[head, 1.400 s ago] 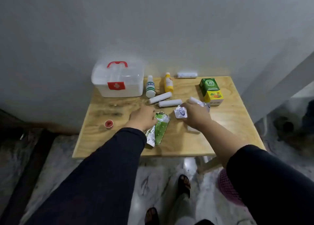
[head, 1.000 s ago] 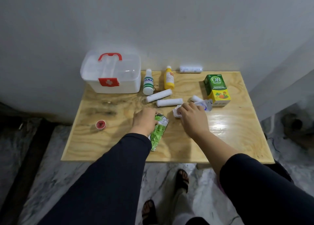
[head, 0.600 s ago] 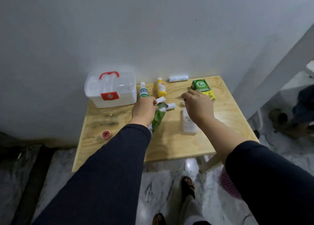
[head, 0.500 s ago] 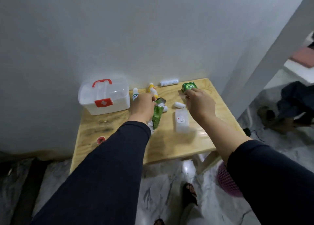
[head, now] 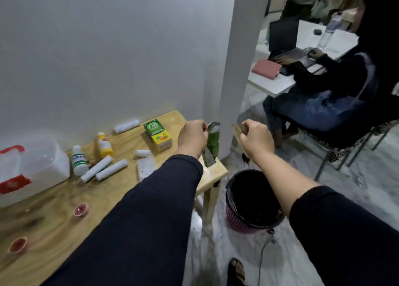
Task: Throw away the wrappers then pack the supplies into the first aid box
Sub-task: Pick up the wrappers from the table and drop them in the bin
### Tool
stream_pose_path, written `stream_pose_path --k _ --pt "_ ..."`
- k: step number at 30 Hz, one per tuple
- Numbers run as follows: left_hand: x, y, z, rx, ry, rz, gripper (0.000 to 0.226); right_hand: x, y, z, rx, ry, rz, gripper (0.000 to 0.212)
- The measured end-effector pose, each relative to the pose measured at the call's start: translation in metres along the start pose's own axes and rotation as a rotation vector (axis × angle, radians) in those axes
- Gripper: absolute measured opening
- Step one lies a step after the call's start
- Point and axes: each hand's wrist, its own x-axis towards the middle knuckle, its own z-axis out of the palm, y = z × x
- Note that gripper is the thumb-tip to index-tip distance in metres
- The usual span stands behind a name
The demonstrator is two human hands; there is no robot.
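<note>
The person's left hand [head: 192,137] pinches the top of a crumpled green-and-silver foil wrapper [head: 212,146], letting it hang over the worktop corner nearest the black-lined pink waste basket [head: 250,215] on the floor, probably so it can drop straight in. The right hand [head: 255,138] is closed on a small pale scrap [head: 237,127], too blurred to identify, held above the basket's far rim. Neither piece has been released.

On the pale wooden worktop [head: 64,201], well away from the basket, wait the supplies: white gauze rolls [head: 103,170], a white bottle with green bands [head: 79,160], a yellow bottle [head: 104,145] and a green-and-yellow carton [head: 158,134]. The translucent white first aid box with red latch [head: 30,169], farthest from the basket, is closed, so packing looks unstarted.
</note>
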Motion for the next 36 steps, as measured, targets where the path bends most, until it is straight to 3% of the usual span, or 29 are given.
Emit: stream_pose_path --k 6,13,17,20,25,30,36 --pt "0.014 0.061 0.111 -0.01 -0.156 0.038 0.015 0.018 0.106 0.002 0.061 -0.04 0.221 0.023" --pt "0.029 0.078 0.221 -0.017 -0.277 -0.052 0.016 0.031 0.205 0.047 0.133 -0.167 0.456 0.019" --pt "0.034 0.077 0.274 0.01 -0.396 -0.099 0.025 0.031 0.252 0.076 0.251 -0.322 0.542 0.035" --pt "0.032 0.069 0.286 0.095 -0.493 -0.115 0.035 0.028 0.27 0.082 0.179 -0.53 0.551 0.051" --pt "0.035 0.066 0.277 0.307 -0.602 -0.032 0.04 0.027 0.268 0.078 0.058 -0.653 0.457 0.05" --pt "0.044 0.072 0.245 0.51 -0.908 0.117 0.06 0.041 0.242 0.058 -0.1 -0.782 0.298 0.053" --pt "0.035 0.057 0.16 0.454 -0.754 0.159 0.065 0.038 0.165 0.022 -0.212 -0.824 0.101 0.062"
